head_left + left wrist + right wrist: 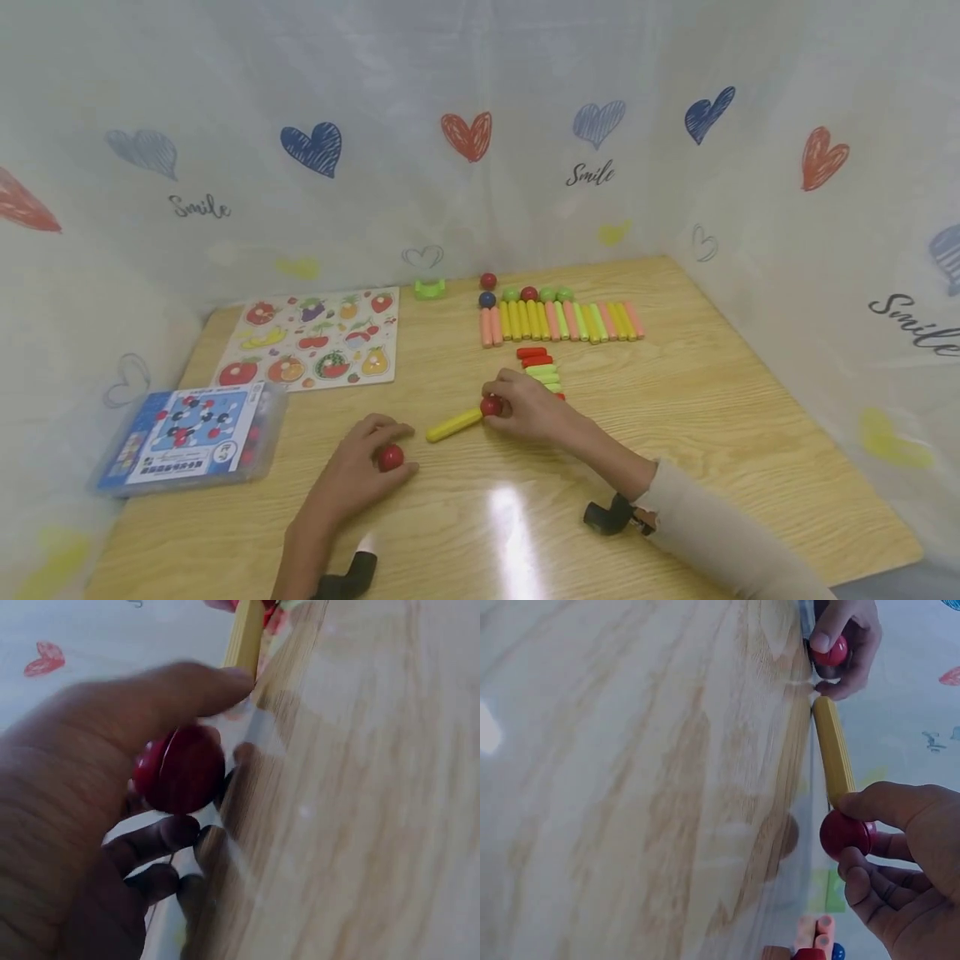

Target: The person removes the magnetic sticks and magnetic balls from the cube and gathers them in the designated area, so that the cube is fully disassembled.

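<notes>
My right hand [525, 406] pinches a red ball [491, 406] between thumb and fingers. A yellow stick [453, 425] meets that ball at one end; whether the two are joined I cannot tell. Its other end points toward my left hand [360, 467], which curls round a second red ball [390, 457] a short way off. In the left wrist view, this red ball [181, 769] lies under the outstretched thumb, with fingers beneath. The right wrist view shows the yellow stick [832, 746] running from the right hand's red ball [846, 834] toward the left hand.
Behind my right hand lie short red and green sticks [540, 370]. Farther back is a row of coloured sticks [562, 321], with several balls [529, 294] behind it. Left are a fruit-picture board [300, 337], a plastic case [195, 433] and a green piece [430, 289].
</notes>
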A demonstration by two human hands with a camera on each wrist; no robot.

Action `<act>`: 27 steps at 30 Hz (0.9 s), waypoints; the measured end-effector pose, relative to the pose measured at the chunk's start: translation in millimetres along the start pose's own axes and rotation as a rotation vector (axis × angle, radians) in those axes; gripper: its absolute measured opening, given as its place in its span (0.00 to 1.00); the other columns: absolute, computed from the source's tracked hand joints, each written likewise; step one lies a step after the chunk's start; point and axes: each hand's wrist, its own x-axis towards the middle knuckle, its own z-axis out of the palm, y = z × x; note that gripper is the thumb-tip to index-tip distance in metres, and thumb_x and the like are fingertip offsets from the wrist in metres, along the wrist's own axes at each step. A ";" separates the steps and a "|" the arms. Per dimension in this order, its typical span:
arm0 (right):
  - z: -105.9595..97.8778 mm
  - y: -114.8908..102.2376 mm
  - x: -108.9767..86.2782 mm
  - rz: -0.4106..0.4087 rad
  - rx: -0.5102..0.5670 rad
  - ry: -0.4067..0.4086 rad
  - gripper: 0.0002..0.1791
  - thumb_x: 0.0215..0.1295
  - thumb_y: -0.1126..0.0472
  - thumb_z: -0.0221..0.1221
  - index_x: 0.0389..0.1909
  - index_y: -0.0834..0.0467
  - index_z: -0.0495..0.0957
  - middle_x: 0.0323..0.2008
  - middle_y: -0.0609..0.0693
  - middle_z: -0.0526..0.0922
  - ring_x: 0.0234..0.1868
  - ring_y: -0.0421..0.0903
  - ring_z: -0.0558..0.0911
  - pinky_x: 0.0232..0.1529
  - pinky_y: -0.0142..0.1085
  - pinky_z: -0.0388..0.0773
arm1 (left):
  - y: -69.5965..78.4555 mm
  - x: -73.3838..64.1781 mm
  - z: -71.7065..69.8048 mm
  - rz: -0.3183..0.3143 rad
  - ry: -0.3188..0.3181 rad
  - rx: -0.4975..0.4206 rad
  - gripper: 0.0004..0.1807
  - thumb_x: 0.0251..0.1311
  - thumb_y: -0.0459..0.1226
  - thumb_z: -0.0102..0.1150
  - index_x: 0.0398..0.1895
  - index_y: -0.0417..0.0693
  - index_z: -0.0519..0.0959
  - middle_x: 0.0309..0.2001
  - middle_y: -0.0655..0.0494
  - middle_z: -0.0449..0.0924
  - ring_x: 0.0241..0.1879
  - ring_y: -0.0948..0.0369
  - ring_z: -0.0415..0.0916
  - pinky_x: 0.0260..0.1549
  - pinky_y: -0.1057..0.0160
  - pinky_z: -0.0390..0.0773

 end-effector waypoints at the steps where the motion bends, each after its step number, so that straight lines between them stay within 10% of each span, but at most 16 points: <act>1: 0.8 -0.4 -0.4 0.007 0.007 -0.003 0.15 0.58 0.61 0.71 0.46 0.58 0.83 0.33 0.45 0.73 0.31 0.39 0.71 0.30 0.28 0.73 | -0.3 0.6 0.3 -0.008 -0.008 -0.018 0.23 0.52 0.50 0.75 0.51 0.60 0.83 0.49 0.67 0.75 0.47 0.64 0.71 0.43 0.61 0.78; 21: 12.2 -3.1 -7.6 0.022 0.109 0.006 0.11 0.59 0.60 0.71 0.42 0.54 0.83 0.32 0.45 0.75 0.30 0.38 0.72 0.28 0.28 0.75 | 2.7 6.1 13.1 0.101 0.095 -0.077 0.17 0.52 0.44 0.77 0.46 0.57 0.87 0.41 0.70 0.74 0.38 0.68 0.72 0.38 0.66 0.78; 27: 9.6 -8.0 -9.5 -0.118 -0.058 0.025 0.10 0.56 0.65 0.67 0.40 0.57 0.82 0.32 0.45 0.69 0.30 0.37 0.70 0.29 0.24 0.71 | 1.0 8.1 21.8 0.163 0.165 -0.088 0.12 0.53 0.39 0.76 0.41 0.55 0.88 0.41 0.70 0.76 0.38 0.68 0.73 0.36 0.66 0.79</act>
